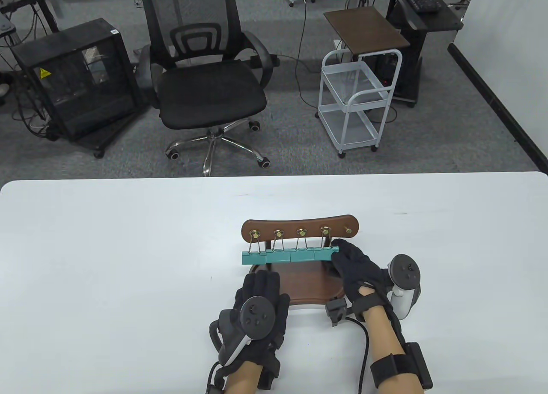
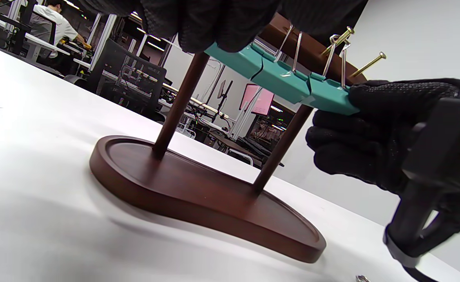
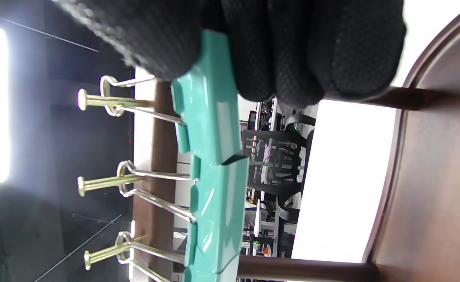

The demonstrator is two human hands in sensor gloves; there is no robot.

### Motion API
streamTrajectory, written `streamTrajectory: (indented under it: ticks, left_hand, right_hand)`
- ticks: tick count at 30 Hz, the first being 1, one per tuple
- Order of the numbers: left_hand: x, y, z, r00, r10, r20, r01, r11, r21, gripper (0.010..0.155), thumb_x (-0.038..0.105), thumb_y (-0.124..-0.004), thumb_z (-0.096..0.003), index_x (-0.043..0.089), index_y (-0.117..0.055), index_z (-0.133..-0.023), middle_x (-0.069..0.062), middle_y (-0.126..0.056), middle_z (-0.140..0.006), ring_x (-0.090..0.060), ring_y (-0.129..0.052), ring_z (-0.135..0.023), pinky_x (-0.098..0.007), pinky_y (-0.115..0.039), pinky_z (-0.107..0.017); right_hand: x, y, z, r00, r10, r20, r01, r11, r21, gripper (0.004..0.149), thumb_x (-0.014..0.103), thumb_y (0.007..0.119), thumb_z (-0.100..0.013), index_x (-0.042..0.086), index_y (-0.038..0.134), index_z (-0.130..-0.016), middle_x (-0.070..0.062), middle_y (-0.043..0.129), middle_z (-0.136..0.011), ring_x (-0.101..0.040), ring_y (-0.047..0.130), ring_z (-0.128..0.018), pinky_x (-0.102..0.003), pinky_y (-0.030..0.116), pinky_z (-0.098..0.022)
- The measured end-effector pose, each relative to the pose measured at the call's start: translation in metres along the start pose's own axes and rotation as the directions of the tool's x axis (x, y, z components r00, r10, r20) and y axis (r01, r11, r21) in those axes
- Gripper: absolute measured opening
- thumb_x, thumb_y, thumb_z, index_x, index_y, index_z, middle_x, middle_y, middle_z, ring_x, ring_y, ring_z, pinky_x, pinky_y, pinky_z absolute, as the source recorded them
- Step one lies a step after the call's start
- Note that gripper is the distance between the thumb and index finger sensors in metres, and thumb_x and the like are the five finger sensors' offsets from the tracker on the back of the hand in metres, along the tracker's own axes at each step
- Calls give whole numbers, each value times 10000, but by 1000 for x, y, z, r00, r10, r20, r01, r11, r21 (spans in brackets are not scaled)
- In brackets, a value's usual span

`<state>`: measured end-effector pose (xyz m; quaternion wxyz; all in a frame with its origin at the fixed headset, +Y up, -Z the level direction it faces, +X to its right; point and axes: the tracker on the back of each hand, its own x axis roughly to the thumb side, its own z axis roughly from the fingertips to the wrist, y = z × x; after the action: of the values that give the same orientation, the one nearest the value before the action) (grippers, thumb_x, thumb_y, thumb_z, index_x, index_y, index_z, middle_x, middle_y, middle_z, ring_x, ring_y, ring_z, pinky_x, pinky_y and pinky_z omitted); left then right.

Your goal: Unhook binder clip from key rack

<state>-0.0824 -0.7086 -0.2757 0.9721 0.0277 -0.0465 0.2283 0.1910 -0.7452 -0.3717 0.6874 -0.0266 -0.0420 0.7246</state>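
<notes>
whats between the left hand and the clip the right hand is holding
Table view: three more teal clips hang in a row between the left hand and the gripped clip.

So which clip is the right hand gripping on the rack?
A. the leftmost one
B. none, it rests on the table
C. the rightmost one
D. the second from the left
C: the right hand grips the rightmost clip, next to the bare hook.

Beyond white table (image 1: pixel 107 248): black mesh office chair (image 1: pixel 209 90) centre; black glass-sided cabinet (image 1: pixel 77 81) to its left; white wire trolley (image 1: pixel 357 98) to its right, beside brown-topped side table (image 1: pixel 364 30). Grey carpet (image 1: pixel 291 145).
</notes>
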Motion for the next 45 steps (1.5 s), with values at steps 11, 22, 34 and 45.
streamTrajectory:
  ticks: [11,22,34,45]
  left_hand:
    - [0,0,0,1000,-3,-3,3,1000,-2,618,535,-581,-554,273,-570,-1114,-35,-540,-1191,-314,-458,-1116,-538,-479,-767]
    - [0,0,0,1000,-3,-3,3,1000,-1,619,536,-580,-554,273,-569,-1115,-35,-539,-1192,-314,-456,-1117,-539,-478,-767]
    - [1,0,-1,1000,7,5,-7,1000,-1,619,535,-582,-554,274,-569,-1115,-33,-539,-1192,-311,-455,-1118,-537,-477,-769]
    - [3,1,1,1000,12,14,-12,1000,10,621,535,-581,-553,275,-564,-1117,-35,-533,-1195,-309,-450,-1121,-537,-473,-770]
  right_hand:
    - [2,-2,-1,1000,-10,24,10,1000,3,521,364,836,-377,206,731,-862,-184,883,-788,-396,919,-646,-463,857,-458]
    - [2,-9,2,999,-26,22,26,1000,8,525,335,846,-364,201,737,-860,-190,884,-797,-404,920,-654,-468,856,-464]
    - [8,-24,24,999,-26,21,24,998,63,501,376,853,-364,209,767,-829,-174,932,-739,-374,973,-588,-433,897,-405]
    - [4,-56,50,1000,-15,-15,15,1000,27,494,411,847,-368,201,777,-810,-167,953,-699,-359,993,-540,-416,907,-363]
